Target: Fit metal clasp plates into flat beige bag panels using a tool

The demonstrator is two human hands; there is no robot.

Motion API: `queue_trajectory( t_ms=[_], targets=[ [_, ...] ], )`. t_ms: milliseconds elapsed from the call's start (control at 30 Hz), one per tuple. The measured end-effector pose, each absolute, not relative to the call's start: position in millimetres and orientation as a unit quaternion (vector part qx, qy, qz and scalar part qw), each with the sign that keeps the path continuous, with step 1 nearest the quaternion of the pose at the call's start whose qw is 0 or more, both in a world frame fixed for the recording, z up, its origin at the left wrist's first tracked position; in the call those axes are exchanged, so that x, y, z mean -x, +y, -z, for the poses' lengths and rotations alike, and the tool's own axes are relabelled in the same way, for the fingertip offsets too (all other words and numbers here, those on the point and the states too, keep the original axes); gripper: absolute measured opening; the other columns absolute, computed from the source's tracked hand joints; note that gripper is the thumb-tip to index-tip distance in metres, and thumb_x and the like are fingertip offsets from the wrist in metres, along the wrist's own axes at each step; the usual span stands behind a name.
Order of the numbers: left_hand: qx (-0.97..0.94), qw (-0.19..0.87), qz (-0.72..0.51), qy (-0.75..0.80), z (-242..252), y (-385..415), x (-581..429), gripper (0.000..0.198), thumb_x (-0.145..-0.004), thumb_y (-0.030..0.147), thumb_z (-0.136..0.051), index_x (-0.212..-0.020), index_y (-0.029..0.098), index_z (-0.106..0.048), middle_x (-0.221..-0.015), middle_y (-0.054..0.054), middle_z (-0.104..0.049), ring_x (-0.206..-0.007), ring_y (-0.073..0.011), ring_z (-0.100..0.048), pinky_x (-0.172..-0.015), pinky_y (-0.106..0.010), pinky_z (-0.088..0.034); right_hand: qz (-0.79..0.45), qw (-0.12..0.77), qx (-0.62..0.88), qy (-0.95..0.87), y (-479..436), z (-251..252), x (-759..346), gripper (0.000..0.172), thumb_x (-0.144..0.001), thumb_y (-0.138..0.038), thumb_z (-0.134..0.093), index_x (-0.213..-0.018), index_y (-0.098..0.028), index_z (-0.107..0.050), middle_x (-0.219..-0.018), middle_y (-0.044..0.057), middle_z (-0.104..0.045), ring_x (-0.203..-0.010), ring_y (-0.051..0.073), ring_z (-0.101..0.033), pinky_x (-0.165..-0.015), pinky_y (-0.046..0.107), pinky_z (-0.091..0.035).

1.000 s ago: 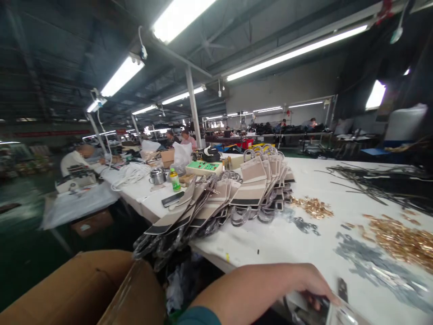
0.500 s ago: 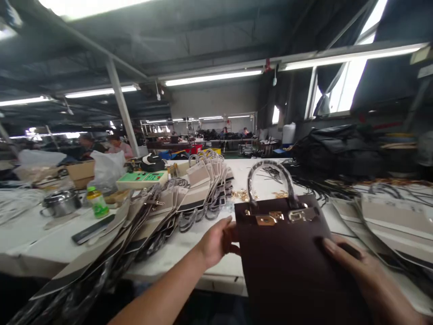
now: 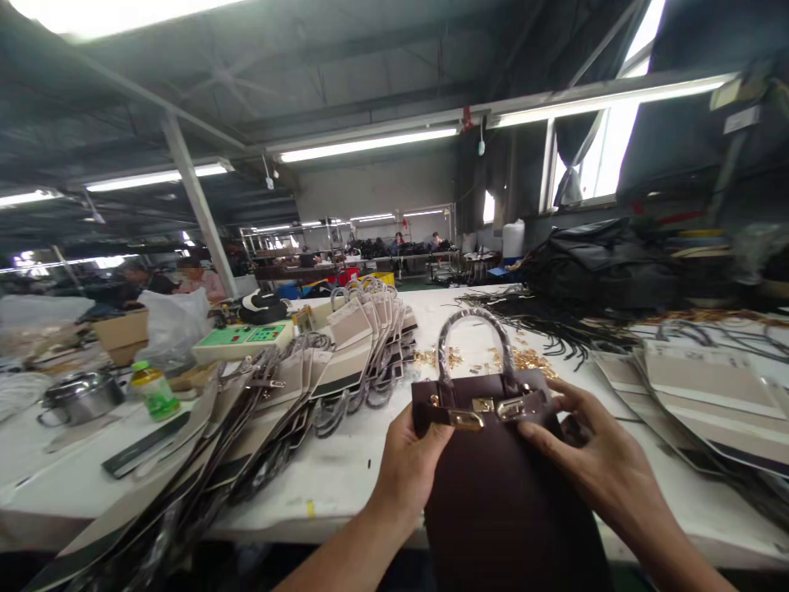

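Observation:
A dark brown handbag panel (image 3: 493,485) hangs upright in front of me, its lower end past the table edge. Clear film wraps its arched handle (image 3: 473,316). Gold clasp hardware (image 3: 467,419) sits on straps along the top. My left hand (image 3: 410,464) grips the upper left edge, thumb in front by the left gold plate. My right hand (image 3: 588,448) holds the upper right edge, thumb on the front below the right plate, fingers partly hidden behind. Small gold metal pieces (image 3: 523,362) lie on the table behind the panel.
Overlapping beige bag panels (image 3: 345,362) with wrapped handles fan out at left; more beige panels (image 3: 708,386) lie at right. A green control box (image 3: 243,339), a drink bottle (image 3: 154,390) and a steel pot (image 3: 83,398) stand at far left. Black straps (image 3: 555,321) spread at back right.
My left hand has moved from beside the panel's edge onto its top left corner. My right hand has shifted up to the top right. The panel has moved slightly left in view.

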State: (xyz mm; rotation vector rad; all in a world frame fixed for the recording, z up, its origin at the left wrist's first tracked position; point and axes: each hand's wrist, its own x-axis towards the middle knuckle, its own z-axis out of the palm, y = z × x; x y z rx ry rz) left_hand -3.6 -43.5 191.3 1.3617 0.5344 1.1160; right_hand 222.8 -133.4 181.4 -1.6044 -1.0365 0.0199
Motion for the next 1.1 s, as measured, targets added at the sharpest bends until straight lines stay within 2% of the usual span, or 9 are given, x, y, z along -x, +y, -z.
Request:
queue_trajectory(
  t_ms=[133,200,333,400,533,633,733,900,1100],
  targets=[
    [-0.556,0.605,-0.52,0.233,-189.2,-45.0,-4.3,0.043,-0.092,0.058,-0.079,-0.102,0.016,-0.077,-0.104,-0.009,-0.078,-0.105,-0.0265,-0.07,-0.103,-0.038,-0.052,0.01,0.585,0.683,-0.437,-126.2,-200.1,-225.3,0.062,-0.074,-0.064,-0.078,-0.124,-0.028,-0.078,-0.107,0.004,-0.08,-0.101,0.034,-0.074,-0.077,0.035,-0.056],
    [-0.514,0.636,-0.528,0.231,-189.0,-43.7,-6.9,0.048,-0.093,0.061,-0.076,-0.11,0.016,-0.078,-0.11,-0.011,-0.079,-0.115,-0.0287,-0.07,-0.11,-0.041,-0.05,-0.025,0.612,0.673,-0.415,-126.3,-203.5,-227.4,0.054,-0.079,-0.066,-0.075,-0.114,-0.026,-0.082,-0.104,0.005,-0.081,-0.103,0.035,-0.073,-0.075,0.035,-0.056],
    [-0.425,0.738,-0.481,0.209,-188.2,-40.7,-12.2,0.062,-0.095,0.064,-0.072,-0.133,0.016,-0.074,-0.125,-0.014,-0.078,-0.134,-0.0332,-0.065,-0.123,-0.048,-0.043,-0.169,0.698,0.606,-0.342,-125.1,-193.1,-234.0,0.051,-0.079,-0.07,-0.082,-0.087,-0.02,-0.084,-0.076,0.008,-0.077,-0.08,0.033,-0.074,-0.059,0.034,-0.056],
    [-0.394,0.753,-0.483,0.211,-188.0,-41.5,-15.7,0.062,-0.094,0.063,-0.075,-0.136,0.017,-0.073,-0.131,-0.012,-0.076,-0.141,-0.0327,-0.061,-0.128,-0.048,-0.038,-0.218,0.722,0.575,-0.317,-122.1,-184.5,-236.8,0.05,-0.079,-0.069,-0.084,-0.085,-0.019,-0.082,-0.068,0.008,-0.074,-0.068,0.031,-0.073,-0.052,0.034,-0.056],
    [-0.384,0.755,-0.493,0.199,-192.6,-47.4,-23.4,0.066,-0.09,0.065,-0.079,-0.134,0.016,-0.074,-0.135,-0.012,-0.075,-0.149,-0.0331,-0.053,-0.132,-0.048,-0.032,-0.324,0.773,0.486,-0.249,-117.1,-176.6,-241.3,0.045,-0.073,-0.056,-0.092,-0.1,-0.021,-0.084,-0.09,0.009,-0.082,-0.082,0.031,-0.078,-0.065,0.034,-0.066],
    [-0.396,0.778,-0.454,0.179,-198.3,-51.0,-27.5,0.07,-0.091,0.067,-0.075,-0.138,0.015,-0.072,-0.136,-0.015,-0.074,-0.148,-0.0363,-0.053,-0.13,-0.054,-0.036,-0.377,0.789,0.445,-0.192,-117.5,-177.1,-244.7,0.05,-0.067,-0.05,-0.098,-0.106,-0.022,-0.085,-0.107,0.008,-0.083,-0.101,0.03,-0.079,-0.078,0.03,-0.068],
    [-0.395,0.781,-0.451,0.175,-200.7,-51.6,-30.2,0.069,-0.092,0.067,-0.074,-0.138,0.015,-0.071,-0.139,-0.016,-0.072,-0.147,-0.0382,-0.054,-0.128,-0.057,-0.039,-0.394,0.79,0.434,-0.179,-120.1,-176.0,-247.3,0.055,-0.067,-0.05,-0.098,-0.113,-0.023,-0.085,-0.115,0.007,-0.082,-0.114,0.03,-0.076,-0.083,0.027,-0.067],
    [-0.383,0.769,-0.476,0.19,-198.2,-50.3,-31.6,0.063,-0.093,0.064,-0.075,-0.131,0.013,-0.075,-0.138,-0.015,-0.073,-0.149,-0.0363,-0.052,-0.13,-0.052,-0.036,-0.38,0.796,0.432,-0.188,-125.4,-173.1,-244.9,0.047,-0.069,-0.052,-0.098,-0.104,-0.023,-0.085,-0.106,0.007,-0.083,-0.1,0.03,-0.079,-0.077,0.03,-0.069],
    [-0.444,0.736,-0.465,0.214,-192.8,-36.7,-29.4,0.055,-0.096,0.063,-0.071,-0.125,0.017,-0.076,-0.132,-0.014,-0.076,-0.14,-0.0348,-0.061,-0.123,-0.049,-0.045,-0.384,0.799,0.425,-0.185,-128.4,-187.1,-234.1,0.041,-0.064,-0.049,-0.101,-0.085,-0.022,-0.08,-0.094,0.009,-0.082,-0.086,0.032,-0.08,-0.063,0.032,-0.068]
  ],
)
